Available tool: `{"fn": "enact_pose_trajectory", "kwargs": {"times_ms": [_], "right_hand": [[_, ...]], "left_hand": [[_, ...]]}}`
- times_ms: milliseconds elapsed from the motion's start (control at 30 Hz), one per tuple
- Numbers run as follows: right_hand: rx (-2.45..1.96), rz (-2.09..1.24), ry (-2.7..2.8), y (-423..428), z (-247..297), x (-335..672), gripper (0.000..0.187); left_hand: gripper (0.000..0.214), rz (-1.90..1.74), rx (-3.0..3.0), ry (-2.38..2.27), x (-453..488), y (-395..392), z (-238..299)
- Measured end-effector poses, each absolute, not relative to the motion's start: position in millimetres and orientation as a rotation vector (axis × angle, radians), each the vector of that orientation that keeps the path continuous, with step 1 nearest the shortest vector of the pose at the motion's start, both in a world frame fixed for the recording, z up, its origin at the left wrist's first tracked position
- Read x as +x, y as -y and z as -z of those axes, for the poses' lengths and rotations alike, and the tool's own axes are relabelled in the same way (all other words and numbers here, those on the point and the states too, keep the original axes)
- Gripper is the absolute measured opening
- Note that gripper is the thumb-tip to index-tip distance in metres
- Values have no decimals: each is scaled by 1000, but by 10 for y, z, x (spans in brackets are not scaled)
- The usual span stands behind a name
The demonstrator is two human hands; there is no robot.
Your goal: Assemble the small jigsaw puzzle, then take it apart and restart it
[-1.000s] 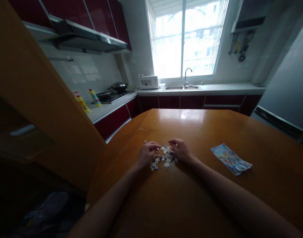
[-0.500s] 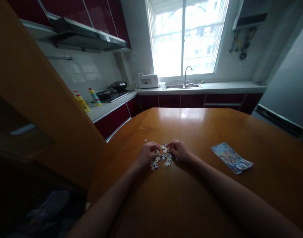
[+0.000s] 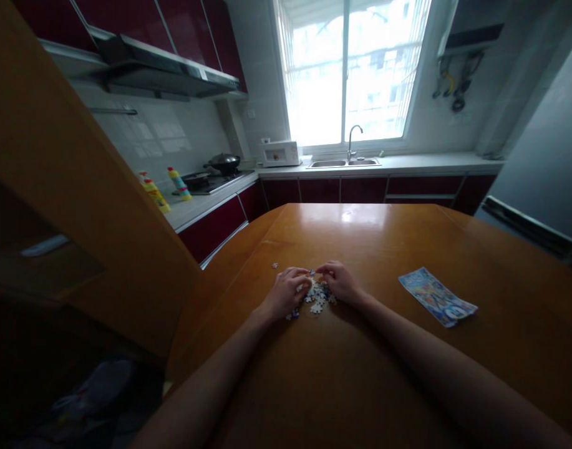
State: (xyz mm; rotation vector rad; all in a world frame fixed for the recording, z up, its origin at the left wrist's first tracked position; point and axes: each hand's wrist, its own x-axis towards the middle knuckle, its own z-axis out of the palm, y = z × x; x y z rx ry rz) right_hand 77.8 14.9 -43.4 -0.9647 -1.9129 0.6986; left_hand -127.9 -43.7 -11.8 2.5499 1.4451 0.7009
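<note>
A small heap of white and blue jigsaw pieces (image 3: 317, 298) lies on the round wooden table (image 3: 360, 368). My left hand (image 3: 288, 291) rests on the heap's left side with fingers curled over the pieces. My right hand (image 3: 340, 280) sits on the right side, fingers bent and pinched at the top of the heap. The fingertips of both hands almost meet above the pieces. What either hand grips is too small to make out. One stray piece (image 3: 275, 265) lies just left of the hands.
A colourful printed sheet (image 3: 436, 296) lies on the table to the right. Behind are a counter with a sink (image 3: 342, 163), a white microwave (image 3: 280, 153), a wok on the hob (image 3: 224, 163) and yellow bottles (image 3: 155, 193). A wooden panel (image 3: 70, 181) rises at left.
My left hand has slid right over the heap, covering more pieces. Both hands have drawn closer together, and the heap looks more bunched.
</note>
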Motion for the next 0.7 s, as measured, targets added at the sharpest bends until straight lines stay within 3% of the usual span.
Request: {"fn": "enact_pose_trajectory", "kwargs": {"times_ms": [267, 467, 700], "right_hand": [[-841, -485, 2263, 32, 293, 807, 12], [-950, -470, 2195, -30, 355, 783, 19], [-957, -517, 2240, -8, 342, 775, 7]], "left_hand": [[18, -752, 2402, -1577, -1373, 391, 110], [21, -753, 2400, -1622, -1381, 379, 127], [21, -666, 2511, -1593, -1272, 443, 157]]}}
